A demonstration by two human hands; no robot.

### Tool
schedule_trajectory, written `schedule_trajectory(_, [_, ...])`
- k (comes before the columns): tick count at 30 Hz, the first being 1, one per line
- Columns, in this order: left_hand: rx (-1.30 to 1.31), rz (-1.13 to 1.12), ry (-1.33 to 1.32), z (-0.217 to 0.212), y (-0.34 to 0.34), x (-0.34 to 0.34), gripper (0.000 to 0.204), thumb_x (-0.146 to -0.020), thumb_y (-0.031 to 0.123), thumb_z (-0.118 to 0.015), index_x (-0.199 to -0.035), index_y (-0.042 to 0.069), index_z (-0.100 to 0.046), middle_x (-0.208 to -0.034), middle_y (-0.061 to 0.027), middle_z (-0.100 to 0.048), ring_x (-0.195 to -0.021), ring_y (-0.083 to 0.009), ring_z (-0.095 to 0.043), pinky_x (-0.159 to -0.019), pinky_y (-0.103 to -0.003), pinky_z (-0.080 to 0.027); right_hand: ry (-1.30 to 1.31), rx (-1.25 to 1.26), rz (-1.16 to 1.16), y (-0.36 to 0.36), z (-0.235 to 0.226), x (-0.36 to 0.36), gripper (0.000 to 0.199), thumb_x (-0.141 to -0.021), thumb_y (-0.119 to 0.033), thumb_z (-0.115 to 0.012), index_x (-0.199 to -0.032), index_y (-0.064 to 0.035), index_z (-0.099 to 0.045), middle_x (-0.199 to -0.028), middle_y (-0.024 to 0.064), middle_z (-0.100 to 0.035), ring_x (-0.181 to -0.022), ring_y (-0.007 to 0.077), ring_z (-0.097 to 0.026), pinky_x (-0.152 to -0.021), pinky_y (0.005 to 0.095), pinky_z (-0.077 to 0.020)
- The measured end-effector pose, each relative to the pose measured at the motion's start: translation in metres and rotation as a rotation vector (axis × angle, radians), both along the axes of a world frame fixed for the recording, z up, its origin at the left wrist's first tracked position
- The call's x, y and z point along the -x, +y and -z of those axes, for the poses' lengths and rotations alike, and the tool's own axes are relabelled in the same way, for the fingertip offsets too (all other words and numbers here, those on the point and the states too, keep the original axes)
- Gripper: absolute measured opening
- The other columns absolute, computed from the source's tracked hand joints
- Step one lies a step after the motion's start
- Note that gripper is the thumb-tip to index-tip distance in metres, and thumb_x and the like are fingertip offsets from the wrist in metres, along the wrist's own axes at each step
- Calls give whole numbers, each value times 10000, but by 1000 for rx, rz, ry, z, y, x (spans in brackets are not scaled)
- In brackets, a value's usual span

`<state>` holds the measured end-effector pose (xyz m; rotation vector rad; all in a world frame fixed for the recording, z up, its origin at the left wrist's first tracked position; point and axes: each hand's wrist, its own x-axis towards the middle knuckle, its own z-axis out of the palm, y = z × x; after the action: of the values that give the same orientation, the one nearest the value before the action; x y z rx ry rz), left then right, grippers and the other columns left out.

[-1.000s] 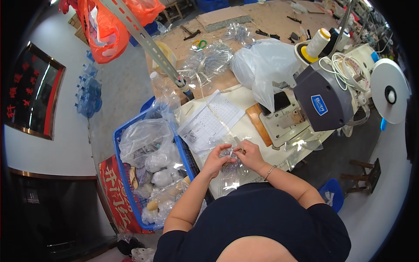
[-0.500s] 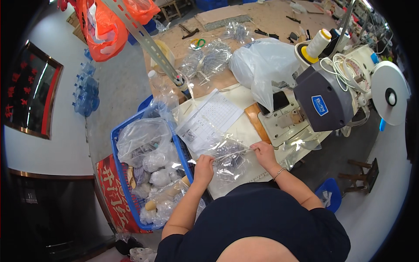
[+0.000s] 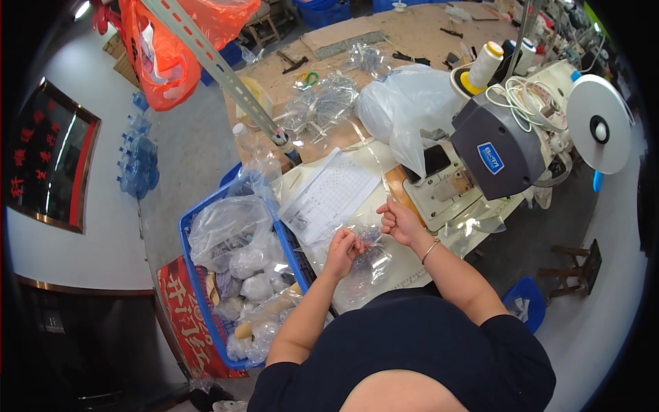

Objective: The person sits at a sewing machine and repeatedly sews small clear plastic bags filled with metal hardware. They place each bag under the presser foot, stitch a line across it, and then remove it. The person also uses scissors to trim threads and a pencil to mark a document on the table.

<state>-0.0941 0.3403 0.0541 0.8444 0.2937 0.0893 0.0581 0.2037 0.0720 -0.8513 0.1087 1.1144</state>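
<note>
Clear plastic bag point(image 3: 367, 264) lay crumpled on the desk point(image 3: 412, 271) just before the person, in the head view, its upper edge stretched between both hands and running left to right. The left hand point(image 3: 343, 248) pinched that edge with closed fingers; the right hand point(image 3: 399, 221), slightly farther up toward the sewing machine point(image 3: 498, 154), pinched the other end. A blue crate point(image 3: 199, 292) stood to the left.

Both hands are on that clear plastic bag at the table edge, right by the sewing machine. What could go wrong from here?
1. The clear plastic bag, pinched between left hand and right hand, overhangs the table's near edge; whatever is inside might slip out into the lap.
2. The white printed paper sheet lies beside the left hand and could get swept toward the blue plastic crate.
</note>
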Motion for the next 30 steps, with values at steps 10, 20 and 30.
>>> schedule_trajectory(10, [87,-141,133,17,2,20,89,-946,137,-476,-900,86,-419,-740,-39,-493,-570,-113,-451,-668,-297,-500,-258,283,77,-31,11,14,385,-967,-327,-444,-773,-6,-531,-534,-71,-282,-431,39,-233,-410,225,-262])
schedule_trajectory(20, [-419,-514,645,22,-26,92,142,-892,174,-594,-869,44,-540,-758,-19,-574,-678,-82,-522,-624,-228,-450,-61,654,-143,-2,84,14,356,-944,-290,-472,-866,37,-592,-685,57,-544,-467,116,-416,-410,236,-321])
schedule_trajectory(30, [521,-382,288,120,-2,111,172,-898,86,-471,-1008,-17,-555,-1094,-149,-594,-981,-252,-581,-917,-383,-444,-132,579,-442,24,77,22,296,-936,-269,-479,-822,-16,-585,-654,25,-492,-485,116,-402,-377,248,-277])
